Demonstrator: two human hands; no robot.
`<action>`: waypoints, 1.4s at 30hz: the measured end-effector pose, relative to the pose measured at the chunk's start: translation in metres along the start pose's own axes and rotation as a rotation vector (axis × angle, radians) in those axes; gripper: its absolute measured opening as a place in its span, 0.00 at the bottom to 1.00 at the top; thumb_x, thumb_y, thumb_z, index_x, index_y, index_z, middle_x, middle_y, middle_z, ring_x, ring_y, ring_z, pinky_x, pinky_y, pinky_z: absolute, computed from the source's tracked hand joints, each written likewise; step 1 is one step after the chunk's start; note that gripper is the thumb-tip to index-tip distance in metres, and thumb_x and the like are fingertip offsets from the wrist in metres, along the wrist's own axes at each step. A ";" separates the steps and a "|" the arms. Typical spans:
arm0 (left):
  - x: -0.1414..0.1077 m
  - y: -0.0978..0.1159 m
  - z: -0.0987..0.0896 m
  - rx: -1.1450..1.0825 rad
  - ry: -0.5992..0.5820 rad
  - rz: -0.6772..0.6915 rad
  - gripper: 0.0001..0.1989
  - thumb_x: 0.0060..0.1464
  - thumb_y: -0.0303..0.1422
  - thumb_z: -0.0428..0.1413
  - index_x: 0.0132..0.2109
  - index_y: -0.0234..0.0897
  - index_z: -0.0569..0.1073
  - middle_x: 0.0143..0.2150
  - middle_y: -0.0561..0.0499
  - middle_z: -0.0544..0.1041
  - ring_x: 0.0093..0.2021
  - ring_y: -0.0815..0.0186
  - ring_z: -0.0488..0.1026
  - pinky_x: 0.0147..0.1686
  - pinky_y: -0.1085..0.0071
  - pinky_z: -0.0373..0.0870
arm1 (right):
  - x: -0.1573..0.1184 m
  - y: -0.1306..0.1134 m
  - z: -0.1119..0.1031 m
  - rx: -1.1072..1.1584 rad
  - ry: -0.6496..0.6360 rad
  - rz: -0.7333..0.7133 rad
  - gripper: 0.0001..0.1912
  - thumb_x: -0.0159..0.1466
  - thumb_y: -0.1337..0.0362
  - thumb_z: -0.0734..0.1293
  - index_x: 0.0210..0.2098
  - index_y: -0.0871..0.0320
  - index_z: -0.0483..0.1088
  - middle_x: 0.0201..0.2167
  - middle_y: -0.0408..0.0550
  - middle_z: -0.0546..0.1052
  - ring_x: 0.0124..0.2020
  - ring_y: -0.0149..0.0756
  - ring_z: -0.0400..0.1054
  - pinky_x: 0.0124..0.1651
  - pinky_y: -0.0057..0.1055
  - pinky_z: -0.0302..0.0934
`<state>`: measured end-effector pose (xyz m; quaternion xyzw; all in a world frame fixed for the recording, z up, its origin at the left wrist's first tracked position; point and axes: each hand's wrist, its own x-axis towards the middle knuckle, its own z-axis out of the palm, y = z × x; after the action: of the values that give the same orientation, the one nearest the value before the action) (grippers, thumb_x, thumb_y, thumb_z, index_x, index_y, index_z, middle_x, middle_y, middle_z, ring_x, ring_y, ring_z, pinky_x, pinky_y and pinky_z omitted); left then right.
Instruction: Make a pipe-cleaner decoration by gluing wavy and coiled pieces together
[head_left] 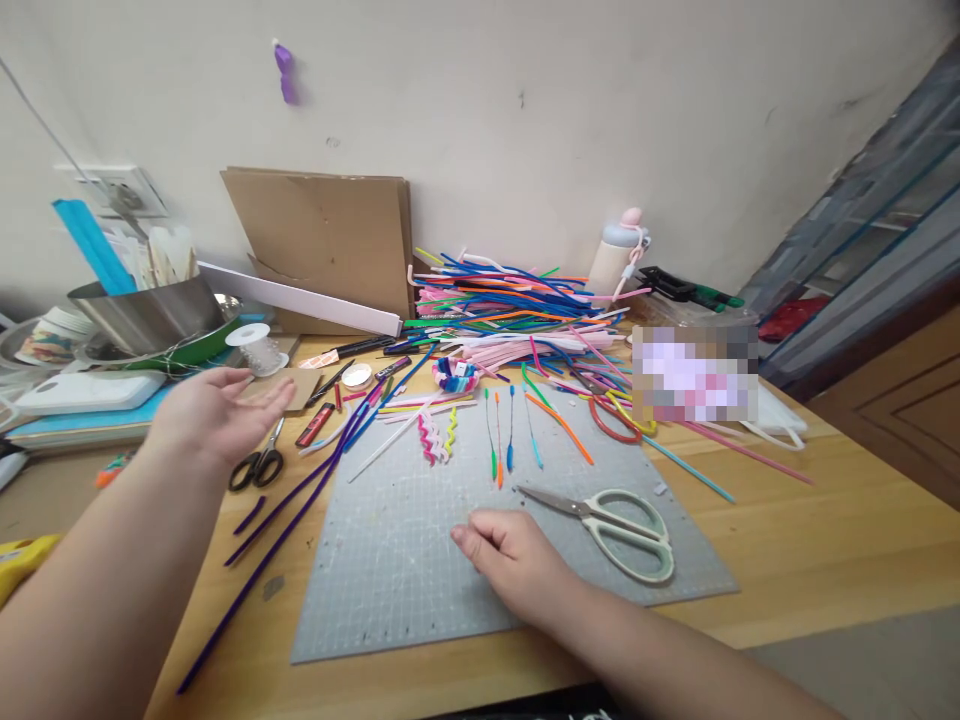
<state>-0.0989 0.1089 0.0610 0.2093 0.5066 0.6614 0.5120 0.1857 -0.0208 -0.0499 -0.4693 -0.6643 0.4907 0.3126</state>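
My left hand [217, 410] is stretched out over the left side of the table, palm turned up and fingers apart, with nothing in it. Just beyond its fingers stands a spool of clear thread [257, 350], and black-handled scissors [259, 465] lie below it. My right hand [506, 560] rests curled on the grey cutting mat [390, 560], with nothing showing from its fingers. To its right lie large scissors with pale green handles [630, 530]. Beyond it are several short pipe-cleaner pieces with thin stems and coloured tips [511, 440], plus coiled pink and yellow pipe cleaners [435, 438].
A big heap of coloured pipe cleaners [510, 310] lies against the wall, beside cardboard sheets [322, 245] and a bottle [615, 260]. Long purple pipe cleaners [277, 555] cross the table at left. A metal pot [154, 315] stands at the far left.
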 end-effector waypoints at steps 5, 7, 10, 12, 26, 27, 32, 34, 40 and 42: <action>-0.020 -0.063 0.026 0.440 -0.308 -0.025 0.21 0.43 0.22 0.59 0.48 0.32 0.71 0.38 0.44 0.74 0.33 0.62 0.72 0.37 0.63 0.71 | 0.002 0.003 -0.011 -0.270 0.144 -0.190 0.22 0.68 0.57 0.54 0.20 0.56 0.47 0.18 0.38 0.54 0.21 0.28 0.50 0.26 0.30 0.42; -0.016 -0.080 0.037 0.988 -0.616 0.225 0.20 0.45 0.25 0.58 0.48 0.37 0.73 0.40 0.47 0.74 0.34 0.63 0.71 0.40 0.61 0.70 | 0.005 0.003 -0.014 -0.339 0.165 -0.252 0.20 0.69 0.59 0.54 0.21 0.56 0.47 0.18 0.38 0.55 0.21 0.28 0.51 0.27 0.30 0.43; -0.002 -0.090 0.056 1.417 -1.112 0.590 0.21 0.48 0.21 0.50 0.49 0.40 0.73 0.48 0.47 0.72 0.46 0.60 0.71 0.48 0.63 0.66 | 0.008 0.001 -0.018 -0.443 0.122 -0.372 0.18 0.68 0.62 0.55 0.22 0.55 0.48 0.18 0.39 0.56 0.21 0.29 0.52 0.27 0.30 0.43; 0.007 -0.090 0.070 1.523 -1.380 0.718 0.27 0.46 0.17 0.47 0.52 0.40 0.71 0.55 0.47 0.68 0.52 0.60 0.68 0.50 0.66 0.64 | 0.010 -0.001 -0.020 -0.505 0.098 -0.439 0.17 0.67 0.63 0.55 0.21 0.55 0.50 0.18 0.40 0.58 0.21 0.30 0.52 0.28 0.31 0.43; -0.043 -0.098 0.050 1.758 -1.656 0.812 0.06 0.53 0.24 0.51 0.33 0.37 0.71 0.34 0.50 0.73 0.32 0.64 0.71 0.30 0.71 0.64 | 0.023 0.007 -0.019 -0.353 0.249 -0.253 0.21 0.66 0.60 0.56 0.18 0.56 0.48 0.17 0.38 0.53 0.21 0.28 0.49 0.27 0.30 0.44; -0.055 -0.098 0.043 1.753 -1.672 0.806 0.06 0.53 0.24 0.51 0.33 0.37 0.71 0.33 0.50 0.73 0.32 0.63 0.71 0.30 0.71 0.64 | 0.024 0.007 -0.019 -0.326 0.276 -0.237 0.22 0.66 0.59 0.56 0.18 0.56 0.47 0.17 0.38 0.52 0.20 0.28 0.49 0.27 0.30 0.44; -0.102 -0.092 0.010 1.608 -1.497 0.738 0.14 0.52 0.20 0.48 0.42 0.40 0.71 0.42 0.49 0.74 0.37 0.62 0.72 0.35 0.69 0.67 | 0.024 0.007 -0.017 -0.194 0.283 -0.128 0.16 0.66 0.59 0.57 0.22 0.55 0.55 0.19 0.38 0.57 0.22 0.29 0.54 0.27 0.28 0.47; -0.110 -0.086 -0.005 1.531 -1.289 0.680 0.19 0.53 0.21 0.47 0.49 0.44 0.70 0.48 0.49 0.73 0.42 0.62 0.72 0.41 0.67 0.67 | 0.021 0.005 -0.015 -0.182 0.223 -0.077 0.05 0.64 0.62 0.59 0.33 0.55 0.61 0.23 0.39 0.65 0.24 0.30 0.58 0.28 0.27 0.50; -0.104 -0.089 -0.063 1.489 -0.432 0.504 0.12 0.57 0.40 0.49 0.41 0.41 0.73 0.36 0.47 0.75 0.36 0.57 0.72 0.35 0.63 0.69 | 0.009 -0.001 -0.008 -0.479 0.095 -0.096 0.03 0.62 0.65 0.62 0.35 0.56 0.67 0.30 0.43 0.73 0.27 0.30 0.62 0.31 0.28 0.50; -0.096 -0.093 -0.082 1.429 -0.242 0.677 0.17 0.55 0.39 0.50 0.50 0.39 0.70 0.48 0.40 0.72 0.49 0.51 0.69 0.44 0.58 0.68 | 0.008 -0.003 -0.007 -0.516 0.090 -0.092 0.04 0.62 0.64 0.62 0.35 0.57 0.67 0.31 0.43 0.73 0.27 0.30 0.63 0.32 0.28 0.50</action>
<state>-0.0834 -0.0172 -0.0302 0.6994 0.6577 0.2690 0.0770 0.1878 -0.0110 -0.0457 -0.5241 -0.7735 0.2690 0.2337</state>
